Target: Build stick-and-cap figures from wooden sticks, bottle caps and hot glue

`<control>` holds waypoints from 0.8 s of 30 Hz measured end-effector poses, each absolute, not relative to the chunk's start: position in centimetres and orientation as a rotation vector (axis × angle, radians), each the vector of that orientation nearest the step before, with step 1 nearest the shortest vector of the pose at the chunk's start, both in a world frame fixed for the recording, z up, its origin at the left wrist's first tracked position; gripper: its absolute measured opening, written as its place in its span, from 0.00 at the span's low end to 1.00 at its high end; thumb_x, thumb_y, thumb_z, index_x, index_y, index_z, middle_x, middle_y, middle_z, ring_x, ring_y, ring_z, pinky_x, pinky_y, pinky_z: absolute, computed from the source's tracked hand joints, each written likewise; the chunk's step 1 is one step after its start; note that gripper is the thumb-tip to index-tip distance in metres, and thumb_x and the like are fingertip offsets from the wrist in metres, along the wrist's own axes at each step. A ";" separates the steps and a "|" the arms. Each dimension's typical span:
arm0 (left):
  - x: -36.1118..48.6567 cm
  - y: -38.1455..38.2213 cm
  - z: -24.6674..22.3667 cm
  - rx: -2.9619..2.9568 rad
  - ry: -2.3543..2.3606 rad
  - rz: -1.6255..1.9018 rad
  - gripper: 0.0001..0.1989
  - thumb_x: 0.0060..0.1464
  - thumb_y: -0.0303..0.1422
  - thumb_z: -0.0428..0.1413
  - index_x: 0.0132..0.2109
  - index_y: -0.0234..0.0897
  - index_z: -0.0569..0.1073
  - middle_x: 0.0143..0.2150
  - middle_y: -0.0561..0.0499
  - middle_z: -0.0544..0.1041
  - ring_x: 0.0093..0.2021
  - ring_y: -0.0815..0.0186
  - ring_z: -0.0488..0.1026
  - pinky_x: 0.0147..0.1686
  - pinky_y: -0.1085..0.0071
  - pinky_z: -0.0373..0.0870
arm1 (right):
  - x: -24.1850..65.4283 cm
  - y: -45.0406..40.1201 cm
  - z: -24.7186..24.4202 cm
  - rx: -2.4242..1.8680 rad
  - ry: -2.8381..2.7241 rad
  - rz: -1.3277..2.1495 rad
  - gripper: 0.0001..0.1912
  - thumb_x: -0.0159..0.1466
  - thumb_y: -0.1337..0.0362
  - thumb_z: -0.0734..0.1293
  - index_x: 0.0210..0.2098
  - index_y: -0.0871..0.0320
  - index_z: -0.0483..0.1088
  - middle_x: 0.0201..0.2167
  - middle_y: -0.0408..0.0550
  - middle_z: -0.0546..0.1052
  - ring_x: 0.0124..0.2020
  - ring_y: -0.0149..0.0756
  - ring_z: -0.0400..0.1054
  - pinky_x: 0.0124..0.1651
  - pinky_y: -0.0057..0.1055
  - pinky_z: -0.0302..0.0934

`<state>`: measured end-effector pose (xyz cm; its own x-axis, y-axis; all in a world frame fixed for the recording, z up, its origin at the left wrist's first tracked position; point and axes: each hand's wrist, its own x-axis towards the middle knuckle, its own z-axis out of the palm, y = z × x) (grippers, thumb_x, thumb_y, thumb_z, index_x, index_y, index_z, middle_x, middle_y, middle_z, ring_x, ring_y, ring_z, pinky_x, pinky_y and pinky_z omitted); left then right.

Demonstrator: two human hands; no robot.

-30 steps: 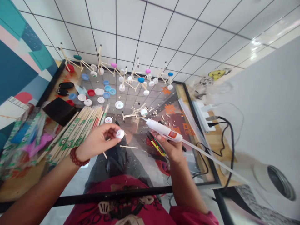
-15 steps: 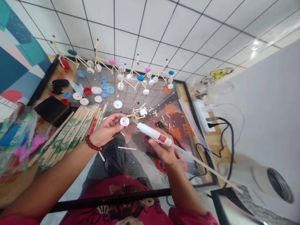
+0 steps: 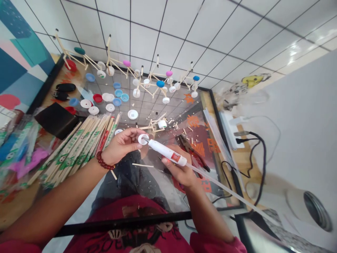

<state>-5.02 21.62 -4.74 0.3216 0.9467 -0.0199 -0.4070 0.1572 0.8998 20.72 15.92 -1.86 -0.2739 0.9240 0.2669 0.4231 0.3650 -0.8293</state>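
Observation:
My left hand (image 3: 124,143) pinches a white bottle cap (image 3: 142,139), its hollow side turned toward me. Wrapped round a white hot glue gun (image 3: 165,151) is my right hand (image 3: 181,170); a long clear glue stick (image 3: 223,186) trails from the gun's back end. The gun's metal nozzle reaches into the cap's hollow. Just beyond the hands lies a small frame of wooden sticks (image 3: 151,127) with a white cap (image 3: 162,124) on it. One loose stick (image 3: 142,165) rests on the glass tabletop below the cap.
Several stick-and-cap models (image 3: 158,84) line the table's back edge. Loose blue, red and white caps (image 3: 118,93) lie at back left, wrapped chopsticks (image 3: 79,151) at left. Pliers (image 3: 193,153) lie beside my right hand. A power strip (image 3: 231,130) with cables stands at right.
The glue gun has shifted left, so its nozzle now sits inside the cap instead of beside it. My left hand still holds the cap, slightly farther right. The view has shifted a little.

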 end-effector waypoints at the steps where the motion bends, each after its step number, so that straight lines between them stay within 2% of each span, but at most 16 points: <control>1: -5.0 21.6 -4.7 0.962 0.709 1.093 0.16 0.49 0.28 0.75 0.46 0.40 0.86 0.46 0.47 0.87 0.45 0.64 0.82 0.47 0.70 0.78 | 20.7 15.9 -1.9 -1.179 -1.860 0.829 0.11 0.70 0.56 0.73 0.49 0.51 0.79 0.42 0.51 0.86 0.40 0.46 0.79 0.47 0.45 0.74; 16: -5.2 21.4 -4.8 1.055 0.738 1.078 0.17 0.50 0.28 0.75 0.48 0.40 0.87 0.45 0.47 0.87 0.42 0.65 0.80 0.46 0.70 0.77 | 20.7 15.8 -1.5 -1.189 -1.921 0.770 0.11 0.71 0.56 0.72 0.51 0.50 0.80 0.46 0.52 0.86 0.43 0.47 0.81 0.50 0.46 0.74; 20: -5.3 21.4 -4.6 1.094 0.723 1.080 0.18 0.50 0.29 0.75 0.49 0.39 0.87 0.45 0.46 0.87 0.42 0.64 0.81 0.44 0.70 0.78 | 21.0 15.8 -1.5 -1.179 -1.977 0.708 0.13 0.72 0.55 0.71 0.52 0.51 0.79 0.45 0.52 0.86 0.42 0.47 0.80 0.49 0.46 0.73; 24: -5.4 21.1 -4.2 1.104 0.694 1.057 0.16 0.51 0.32 0.75 0.48 0.39 0.87 0.41 0.47 0.86 0.39 0.64 0.80 0.41 0.70 0.78 | 21.1 16.0 -1.0 -1.133 -2.003 0.733 0.13 0.72 0.53 0.71 0.51 0.51 0.79 0.42 0.52 0.86 0.39 0.45 0.79 0.46 0.44 0.72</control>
<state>-5.38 21.10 -4.19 0.3716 0.9272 0.0473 -0.3247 0.0821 0.9422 21.14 15.96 -1.04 -0.3630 0.8815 0.3019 0.4781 0.4543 -0.7517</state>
